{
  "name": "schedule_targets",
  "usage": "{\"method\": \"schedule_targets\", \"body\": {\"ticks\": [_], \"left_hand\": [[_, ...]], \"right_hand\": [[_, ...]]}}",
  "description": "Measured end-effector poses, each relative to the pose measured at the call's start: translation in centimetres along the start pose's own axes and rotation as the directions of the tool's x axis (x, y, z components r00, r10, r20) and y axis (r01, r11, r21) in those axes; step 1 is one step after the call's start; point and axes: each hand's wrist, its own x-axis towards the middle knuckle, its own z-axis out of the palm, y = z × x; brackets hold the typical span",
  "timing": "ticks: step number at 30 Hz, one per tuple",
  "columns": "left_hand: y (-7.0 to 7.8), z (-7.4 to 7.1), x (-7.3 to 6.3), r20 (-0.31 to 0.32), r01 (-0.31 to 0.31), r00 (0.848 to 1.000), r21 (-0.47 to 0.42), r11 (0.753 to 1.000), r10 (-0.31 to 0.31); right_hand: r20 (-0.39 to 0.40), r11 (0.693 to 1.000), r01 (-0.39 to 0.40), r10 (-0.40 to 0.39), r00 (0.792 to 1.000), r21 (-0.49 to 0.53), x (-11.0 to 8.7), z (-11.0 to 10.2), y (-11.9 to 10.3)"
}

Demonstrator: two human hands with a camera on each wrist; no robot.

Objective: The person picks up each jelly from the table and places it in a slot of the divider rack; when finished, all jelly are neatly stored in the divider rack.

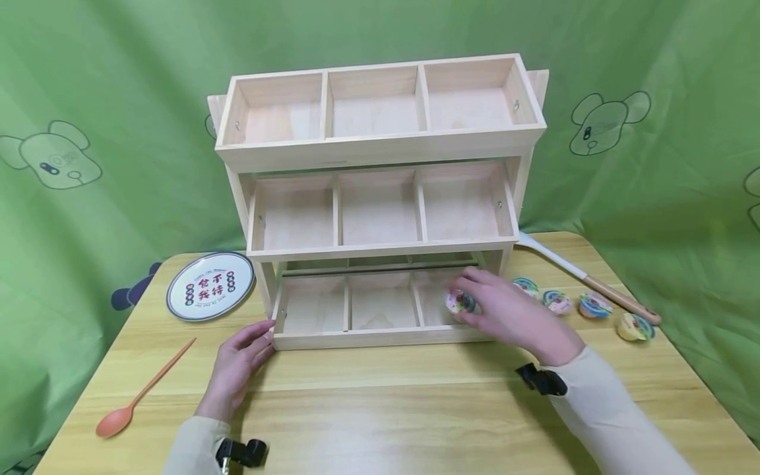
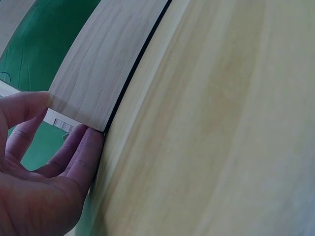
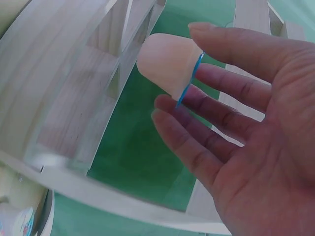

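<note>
"Head view: what is on the pale wooden table (image 1: 380, 396)?"

"One three-tier rack of bare, light wood (image 1: 380, 146), three compartments per tier. One small plastic cup with a printed lid (image 1: 460, 301), at the bottom tier's right compartment, in the person's right hand (image 1: 516, 313). The left hand (image 1: 236, 363), at that tier's left front corner. Right side: four similar lidded cups (image 1: 594, 305); one long white tool with a wooden handle (image 1: 617, 298). Left side: one round white plate with red characters (image 1: 210, 287); one orange-red spoon (image 1: 115, 421)."

"Left wrist view?"

"Thumb on the upper edge of the rack's board, fingertips at the lower: the board's end pinched between them."

"And the right wrist view?"

"Cup side-on, pale body, blue lid edge, base turned from the palm. Pinched at the lid's rim, thumb opposite fingers, those slightly apart. Whether it touches wood, I can't tell from here."
</note>
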Motion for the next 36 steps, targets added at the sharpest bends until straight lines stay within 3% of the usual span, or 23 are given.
{"method": "schedule_targets", "body": {"ticks": [20,36], "left_hand": [[-0.1,0.0,0.0,-0.01,-0.015,1.0,-0.019,1.0,0.015],[0.0,-0.1,0.1,-0.004,0.01,1.0,-0.008,1.0,-0.01]], "right_hand": [[0.06,0.998,0.059,-0.058,0.997,-0.023,3.4,1.6,-1.8],[0.082,0.99,0.134,-0.131,0.988,-0.033,5.6,3.1,-3.5]]}}
